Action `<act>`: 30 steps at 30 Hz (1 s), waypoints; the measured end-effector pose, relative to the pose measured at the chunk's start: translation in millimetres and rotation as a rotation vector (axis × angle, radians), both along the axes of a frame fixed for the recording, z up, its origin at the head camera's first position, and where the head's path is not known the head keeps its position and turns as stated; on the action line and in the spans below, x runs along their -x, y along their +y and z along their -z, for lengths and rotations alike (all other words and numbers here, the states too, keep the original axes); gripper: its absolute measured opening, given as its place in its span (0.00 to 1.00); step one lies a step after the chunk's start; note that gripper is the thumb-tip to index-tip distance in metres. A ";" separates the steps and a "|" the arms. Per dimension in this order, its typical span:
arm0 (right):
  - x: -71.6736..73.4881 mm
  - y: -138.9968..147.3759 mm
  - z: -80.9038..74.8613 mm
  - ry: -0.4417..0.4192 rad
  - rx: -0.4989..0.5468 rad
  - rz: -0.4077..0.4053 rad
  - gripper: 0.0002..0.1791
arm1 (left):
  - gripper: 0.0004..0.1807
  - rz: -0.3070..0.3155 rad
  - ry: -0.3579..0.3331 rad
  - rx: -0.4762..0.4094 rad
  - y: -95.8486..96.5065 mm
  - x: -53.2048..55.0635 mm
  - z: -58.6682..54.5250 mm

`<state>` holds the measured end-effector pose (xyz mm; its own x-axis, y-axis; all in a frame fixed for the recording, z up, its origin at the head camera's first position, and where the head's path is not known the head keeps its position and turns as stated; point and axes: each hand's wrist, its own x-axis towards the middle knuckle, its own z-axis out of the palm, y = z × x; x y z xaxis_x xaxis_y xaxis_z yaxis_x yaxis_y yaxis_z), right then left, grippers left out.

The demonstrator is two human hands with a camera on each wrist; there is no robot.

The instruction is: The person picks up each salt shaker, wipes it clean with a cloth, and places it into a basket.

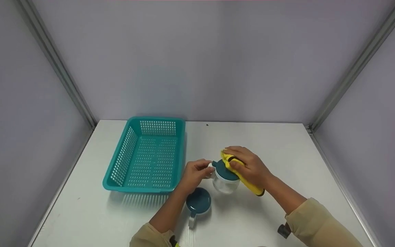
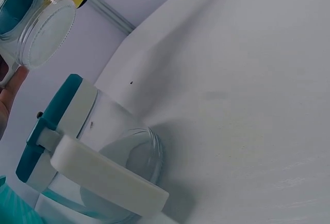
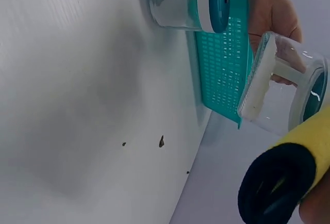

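Note:
My left hand (image 1: 194,174) pinches the white handle of a clear jar (image 1: 225,186) with a teal lid, lifted off the table and tilted. A yellow cloth (image 1: 251,186) with a dark edge is in my right hand (image 1: 252,167), pressed against the lid's right side. In the right wrist view the folded cloth (image 3: 304,141) overlaps the lid end of the held jar (image 3: 278,87). Below my left wrist stands a second clear jar (image 2: 129,162), upright, with a teal lid (image 1: 198,200) and a white handle pointing toward me.
Left of the hands a teal plastic basket (image 1: 153,161) with perforated sides sits on the white table (image 1: 266,137). Grey-white panels (image 1: 197,61) enclose the back and sides. A few small dark specks (image 3: 161,141) lie on the table.

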<state>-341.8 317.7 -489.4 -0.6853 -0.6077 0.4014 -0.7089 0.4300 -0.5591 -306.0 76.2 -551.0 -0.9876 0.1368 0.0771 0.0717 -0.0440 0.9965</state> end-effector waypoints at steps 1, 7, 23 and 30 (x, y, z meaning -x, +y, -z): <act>-0.9 0.2 2.0 0.021 0.022 0.008 0.22 | 0.12 -0.002 -0.005 -0.007 0.1 0.4 -0.1; -3.5 -2.6 11.5 0.357 0.083 0.017 0.23 | 0.13 -0.017 -0.014 -0.011 -0.5 2.4 -0.6; -5.1 -15.9 9.4 1.085 0.031 -0.054 0.23 | 0.14 -0.063 -0.013 0.010 4.7 -3.2 -2.3; -10.8 -25.7 11.1 1.107 -0.044 0.148 0.26 | 0.11 -0.196 0.082 0.056 14.6 -5.1 -7.0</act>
